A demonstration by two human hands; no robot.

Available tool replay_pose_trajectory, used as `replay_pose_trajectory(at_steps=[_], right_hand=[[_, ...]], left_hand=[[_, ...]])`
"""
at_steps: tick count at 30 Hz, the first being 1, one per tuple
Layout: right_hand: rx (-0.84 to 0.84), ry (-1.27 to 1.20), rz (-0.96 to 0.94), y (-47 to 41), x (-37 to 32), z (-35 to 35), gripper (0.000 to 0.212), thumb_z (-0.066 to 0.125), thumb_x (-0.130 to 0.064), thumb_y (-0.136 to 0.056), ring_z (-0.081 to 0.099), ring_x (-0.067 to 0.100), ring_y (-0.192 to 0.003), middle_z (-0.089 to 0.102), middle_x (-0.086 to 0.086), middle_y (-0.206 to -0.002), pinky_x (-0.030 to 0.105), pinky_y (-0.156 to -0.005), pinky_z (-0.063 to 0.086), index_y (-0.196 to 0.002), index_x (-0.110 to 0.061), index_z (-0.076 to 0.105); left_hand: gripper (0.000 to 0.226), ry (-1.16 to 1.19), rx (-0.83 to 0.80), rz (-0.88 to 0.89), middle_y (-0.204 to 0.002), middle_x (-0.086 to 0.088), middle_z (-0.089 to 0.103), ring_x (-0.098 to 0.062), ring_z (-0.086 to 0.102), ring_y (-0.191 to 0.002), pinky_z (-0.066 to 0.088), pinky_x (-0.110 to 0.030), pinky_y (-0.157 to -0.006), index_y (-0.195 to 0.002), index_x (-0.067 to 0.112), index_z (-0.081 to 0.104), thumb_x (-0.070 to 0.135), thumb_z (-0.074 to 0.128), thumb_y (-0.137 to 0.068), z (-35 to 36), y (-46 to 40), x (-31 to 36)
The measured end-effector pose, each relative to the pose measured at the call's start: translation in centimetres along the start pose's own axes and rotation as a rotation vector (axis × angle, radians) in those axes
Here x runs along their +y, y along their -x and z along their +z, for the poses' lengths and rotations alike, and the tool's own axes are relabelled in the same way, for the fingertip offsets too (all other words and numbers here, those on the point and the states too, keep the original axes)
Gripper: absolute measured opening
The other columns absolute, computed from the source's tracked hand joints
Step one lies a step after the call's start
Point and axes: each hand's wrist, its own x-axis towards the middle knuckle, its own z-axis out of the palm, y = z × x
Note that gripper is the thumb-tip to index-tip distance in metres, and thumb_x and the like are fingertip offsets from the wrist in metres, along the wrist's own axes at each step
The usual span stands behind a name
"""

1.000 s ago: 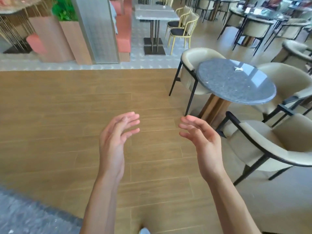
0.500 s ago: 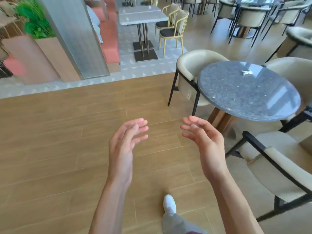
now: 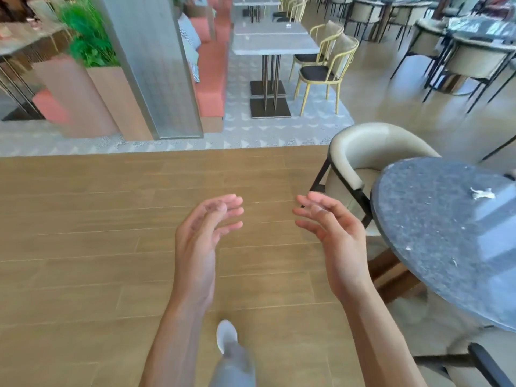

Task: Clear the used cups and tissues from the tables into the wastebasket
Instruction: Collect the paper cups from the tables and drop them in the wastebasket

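1. Left hand [image 3: 205, 236]: raised in front of the person, fingers loosely extended, holding nothing; posture unchanged from a second ago.
2. Right hand [image 3: 333, 236]: raised alongside, fingers relaxed and slightly spread, holding nothing; likewise unchanged.
3. Foot [image 3: 226, 335]: a light shoe is planted on the wooden floor [image 3: 83, 247] between the forearms; a second ago only its tip showed, so the person is walking forward.
4. Round dark surface [image 3: 435, 227]: now at the right edge, close beside the right hand; a second ago it stood farther ahead.
5. Crumpled tissue [image 3: 481, 193]: lies on that surface, toward its far right side, untouched.
6. Cream chair [image 3: 371, 152]: tucked against the surface's far left side.
7. Wastebasket and cups: none in view.
8. Judgement: the approach is nearly complete; the tissue appears to be the next pickup, likely by the right hand.
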Motion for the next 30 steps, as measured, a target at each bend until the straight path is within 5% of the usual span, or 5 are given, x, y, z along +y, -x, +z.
replay_pose_trajectory(at_steps=[8, 15, 24, 30], right_hand=[[0.071, 0.06, 0.006, -17.9, 2.7, 6.7, 0.021, 0.057, -0.002, -0.1, 0.073, 0.026, -0.105, 0.077, 0.007, -0.112, 0.047, -0.097, 0.056, -0.115, -0.008, 0.069], [0.172, 0.005, -0.061, -33.1, 0.4, 11.2, 0.019, 0.056, -0.001, -0.1, 0.073, 0.028, -0.107, 0.076, 0.01, -0.113, 0.038, -0.09, 0.055, -0.115, -0.005, 0.068], [0.313, -0.013, -0.071, -50.5, 2.9, 9.5, 0.02, 0.057, -0.004, -0.101, 0.073, 0.026, -0.107, 0.076, 0.007, -0.114, 0.042, -0.096, 0.054, -0.118, -0.007, 0.068], [0.32, -0.083, -0.088, -67.3, 2.3, 8.0, 0.019, 0.056, -0.002, -0.101, 0.073, 0.028, -0.105, 0.078, 0.007, -0.109, 0.033, -0.089, 0.058, -0.113, -0.008, 0.069]], left_hand=[[0.025, 0.047, -0.076, -0.045, -0.11, -0.014, 0.076, -0.03, 0.072, -0.104, 0.056, -0.046, -0.089, -0.1, 0.008, 0.073, 0.023, 0.056, -0.089, 1.3, -21.1, -3.3], [0.026, 0.061, -0.222, -0.02, -0.113, -0.014, 0.075, -0.031, 0.071, -0.105, 0.057, -0.046, -0.091, -0.103, 0.005, 0.071, 0.022, 0.055, -0.09, 5.7, -39.1, -1.9], [0.026, -0.001, -0.361, -0.085, -0.112, -0.014, 0.075, -0.033, 0.07, -0.107, 0.055, -0.047, -0.091, -0.101, 0.003, 0.07, 0.022, 0.057, -0.089, 14.4, -55.0, -7.9], [0.022, -0.071, -0.377, -0.039, -0.109, -0.012, 0.075, -0.032, 0.071, -0.104, 0.057, -0.047, -0.09, -0.097, 0.007, 0.071, 0.022, 0.057, -0.089, 23.3, -68.6, -10.4]])
